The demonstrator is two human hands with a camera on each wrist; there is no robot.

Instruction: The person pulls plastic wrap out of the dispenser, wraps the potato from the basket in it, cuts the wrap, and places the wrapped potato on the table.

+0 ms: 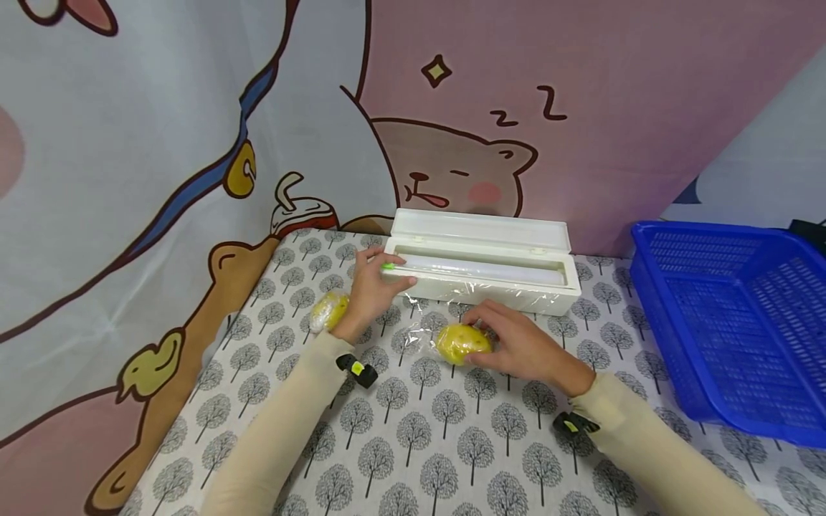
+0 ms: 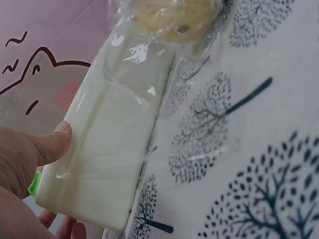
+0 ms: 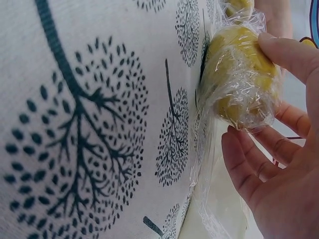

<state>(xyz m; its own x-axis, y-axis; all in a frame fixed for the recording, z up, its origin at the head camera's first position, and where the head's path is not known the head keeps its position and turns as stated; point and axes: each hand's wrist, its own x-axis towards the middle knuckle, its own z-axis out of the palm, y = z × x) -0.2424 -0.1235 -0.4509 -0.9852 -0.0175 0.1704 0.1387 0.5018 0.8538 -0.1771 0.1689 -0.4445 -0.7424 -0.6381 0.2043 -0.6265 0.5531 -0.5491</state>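
Note:
A white cling film dispenser (image 1: 497, 293) stands at the back of the table, lid raised, a film roll (image 1: 477, 268) inside. My left hand (image 1: 374, 290) grips its left end, thumb over the front edge, beside a green slider (image 2: 34, 183). My right hand (image 1: 525, 347) holds a yellow, dark-spotted oval fruit or vegetable (image 1: 457, 343) between thumb and fingers; its exact kind is unclear. Crinkled clear film (image 3: 239, 94) covers it. Loose film (image 1: 416, 337) stretches between it and the dispenser. Another film-wrapped yellow piece (image 1: 328, 312) lies left of my left wrist.
To the right stands a blue plastic basket (image 1: 693, 344). A tree-patterned cloth (image 1: 413, 459) covers the table. Cartoon-printed fabric (image 1: 452, 165) hangs behind the dispenser and along the left side.

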